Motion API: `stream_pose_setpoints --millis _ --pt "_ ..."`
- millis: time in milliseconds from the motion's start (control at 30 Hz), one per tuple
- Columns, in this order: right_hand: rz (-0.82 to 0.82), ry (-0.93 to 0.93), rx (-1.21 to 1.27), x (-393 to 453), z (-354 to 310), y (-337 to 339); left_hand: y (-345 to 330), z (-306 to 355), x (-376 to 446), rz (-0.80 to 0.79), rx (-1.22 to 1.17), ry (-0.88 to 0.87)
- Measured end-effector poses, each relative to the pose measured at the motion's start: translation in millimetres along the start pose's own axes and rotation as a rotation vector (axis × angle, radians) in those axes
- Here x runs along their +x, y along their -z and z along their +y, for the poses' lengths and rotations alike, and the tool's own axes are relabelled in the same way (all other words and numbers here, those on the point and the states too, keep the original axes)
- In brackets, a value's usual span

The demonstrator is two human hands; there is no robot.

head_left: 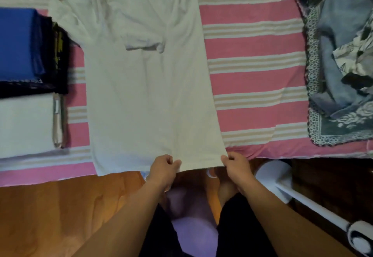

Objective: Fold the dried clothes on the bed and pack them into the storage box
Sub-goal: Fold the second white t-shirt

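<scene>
The white T-shirt (147,87) lies flat on the bed (252,79), its long axis running straight away from the person — hem at the near edge, collar and sleeves at the far end. One sleeve is folded in over the chest; the other side spreads out to the far left.

Both hands pinch the hem. The left hand (163,171) holds it near the middle of the near edge; the right hand (235,165) holds the right-hand corner. The left part of the hem lies unheld.

Judgement: the whole garment lies beyond the grip, so a lengthwise fold would carry the hem away from the person toward the collar. Neither hand is nearer.

Folded clothes (24,83) sit stacked to the left; unfolded clothes (343,54) lie to the right. No storage box is identifiable.
</scene>
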State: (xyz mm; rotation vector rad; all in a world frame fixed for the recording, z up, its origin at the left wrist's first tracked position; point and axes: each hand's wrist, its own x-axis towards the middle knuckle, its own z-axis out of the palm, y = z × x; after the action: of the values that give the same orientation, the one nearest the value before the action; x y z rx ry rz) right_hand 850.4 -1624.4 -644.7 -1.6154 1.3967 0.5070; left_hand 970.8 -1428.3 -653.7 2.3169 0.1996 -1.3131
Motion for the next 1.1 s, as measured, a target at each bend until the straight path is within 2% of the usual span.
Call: stream_pose_setpoints --millis 133,233,300,367,400,567,667,733,900,1033,1100 --pt "-0.015 0.009 -0.307 10.3 -2.9 -4.0 -10.7 -6.5 2.6 0.024 0.102 0.067" --pt "-0.086 -0.008 -0.647 15.7 -26.0 1.1 -1.1 10.3 6.2 -0.104 0.341 0.026" --pt "-0.206 -0.075 -0.907 23.0 -59.3 10.0 21.3 34.1 8.3 -0.279 0.5 0.033" --pt "-0.247 -0.103 -1.017 32.4 -103.1 23.3 59.9 63.6 12.6 -0.46 0.382 0.117" --pt "-0.219 -0.074 -1.014 37.8 -128.0 31.9 84.3 77.6 17.9 -0.46 0.26 0.135" --pt "0.081 0.272 -0.898 59.7 -270.6 80.7 221.8 145.4 48.3 0.029 -0.286 -0.075" --pt "0.134 0.47 -0.883 67.2 -344.9 99.7 286.7 177.7 62.8 0.12 -0.61 -0.117" --pt "0.162 0.582 -0.851 70.6 -378.8 105.1 308.6 190.5 82.5 0.159 -0.707 -0.125" --pt "0.158 0.716 -0.858 120.0 -425.1 90.5 302.3 225.4 149.5 0.18 -0.525 -0.124" --pt "0.184 0.776 -0.887 184.5 -467.0 65.0 299.5 255.9 219.7 0.394 -0.202 -0.113" --pt "0.215 0.841 -0.917 214.4 -490.9 54.7 307.1 269.1 251.9 0.464 -0.131 -0.124"
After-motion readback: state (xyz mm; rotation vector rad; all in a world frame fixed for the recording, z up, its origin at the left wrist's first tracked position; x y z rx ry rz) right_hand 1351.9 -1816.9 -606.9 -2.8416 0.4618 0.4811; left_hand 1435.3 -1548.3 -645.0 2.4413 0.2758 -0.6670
